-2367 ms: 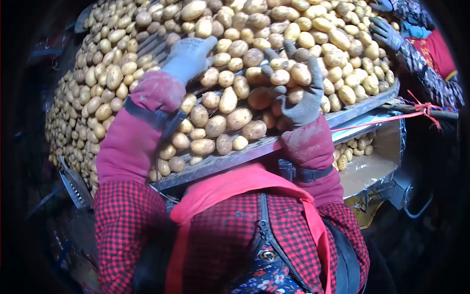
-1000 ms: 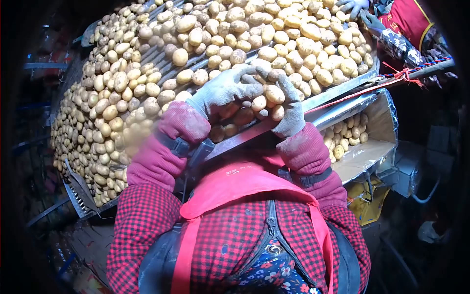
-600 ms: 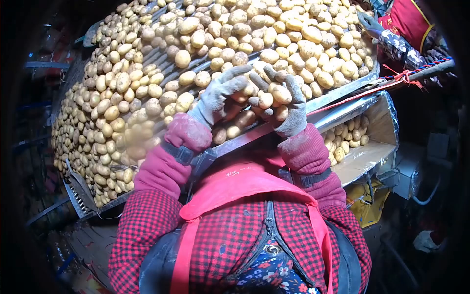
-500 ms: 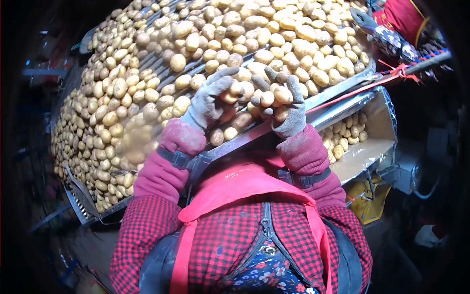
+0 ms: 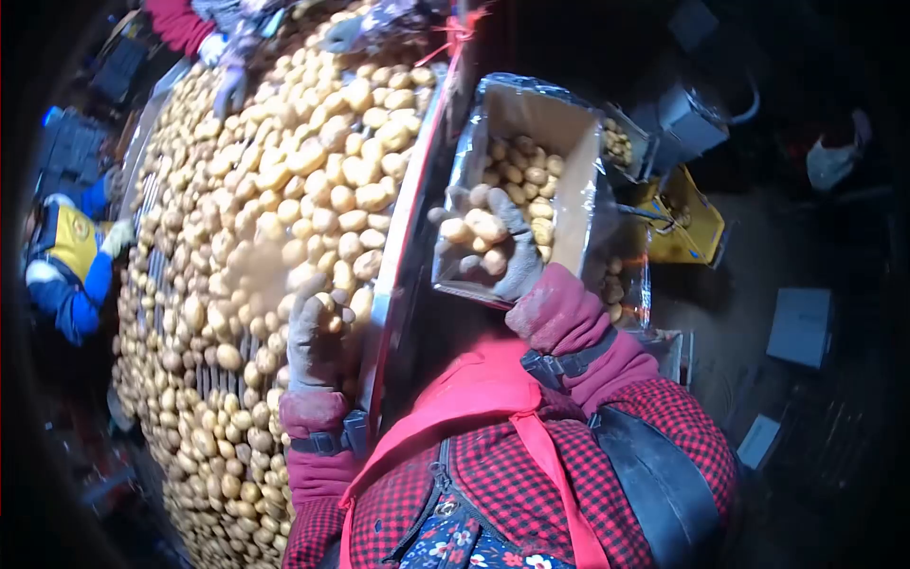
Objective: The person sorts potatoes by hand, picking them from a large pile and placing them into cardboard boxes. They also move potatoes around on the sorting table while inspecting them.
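Note:
My right hand (image 5: 517,251), in a grey glove, cups several potatoes (image 5: 485,228) above a foil-edged box (image 5: 573,194). More potatoes lie inside that box beneath the hand. My left hand (image 5: 316,337), also gloved, is at the near edge of the potato-covered conveyor (image 5: 216,377). Its fingers curl around potatoes (image 5: 329,311) that are partly hidden by the glove. Loose potatoes (image 5: 351,223) crowd the conveyor beyond and beside this hand.
A metal rail (image 5: 403,237) runs between conveyor and box. Other people's gloved hands (image 5: 230,87) reach in at the top; a person in a yellow and blue garment (image 5: 76,242) stands at left. A yellow container (image 5: 687,223) and pale boxes (image 5: 799,327) are on the right.
The view has turned to the right. My right hand has moved from over the conveyor to above the box, still holding potatoes. The left hand stays over the conveyor, apart from the right.

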Tool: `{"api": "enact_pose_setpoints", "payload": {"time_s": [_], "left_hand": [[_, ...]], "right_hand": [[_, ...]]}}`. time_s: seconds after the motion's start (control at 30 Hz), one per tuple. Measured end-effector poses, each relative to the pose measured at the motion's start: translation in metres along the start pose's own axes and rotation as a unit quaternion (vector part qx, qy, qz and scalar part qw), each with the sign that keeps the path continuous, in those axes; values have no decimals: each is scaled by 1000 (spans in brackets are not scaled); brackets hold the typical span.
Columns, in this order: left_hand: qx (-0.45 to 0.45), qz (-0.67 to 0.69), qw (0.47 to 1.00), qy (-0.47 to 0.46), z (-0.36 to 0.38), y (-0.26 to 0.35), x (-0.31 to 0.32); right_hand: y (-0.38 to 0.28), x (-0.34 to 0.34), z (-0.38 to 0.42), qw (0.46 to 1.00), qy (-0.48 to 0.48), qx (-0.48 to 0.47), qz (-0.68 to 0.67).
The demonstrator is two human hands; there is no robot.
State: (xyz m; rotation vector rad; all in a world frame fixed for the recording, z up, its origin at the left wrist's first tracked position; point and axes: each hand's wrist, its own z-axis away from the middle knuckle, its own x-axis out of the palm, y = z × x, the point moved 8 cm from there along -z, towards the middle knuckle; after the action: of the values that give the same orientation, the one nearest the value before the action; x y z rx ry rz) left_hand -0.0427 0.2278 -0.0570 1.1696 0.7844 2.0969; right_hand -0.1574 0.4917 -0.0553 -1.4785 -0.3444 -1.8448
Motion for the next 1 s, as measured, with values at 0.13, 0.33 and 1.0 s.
{"api": "enact_pose_setpoints", "payload": {"time_s": [0.13,0.33,1.0], "left_hand": [[-10,-7,1000,-15,-10,-5,38],[2,-30,1000,10,-36,-30,33],[-11,69,998,9,-19,-24,48]], "right_hand": [[-81,-28,50,986,34,-162,10],[-204,-108,113,931,156,-329,-13],[-269,-120,96,907,122,-302,266]]}}
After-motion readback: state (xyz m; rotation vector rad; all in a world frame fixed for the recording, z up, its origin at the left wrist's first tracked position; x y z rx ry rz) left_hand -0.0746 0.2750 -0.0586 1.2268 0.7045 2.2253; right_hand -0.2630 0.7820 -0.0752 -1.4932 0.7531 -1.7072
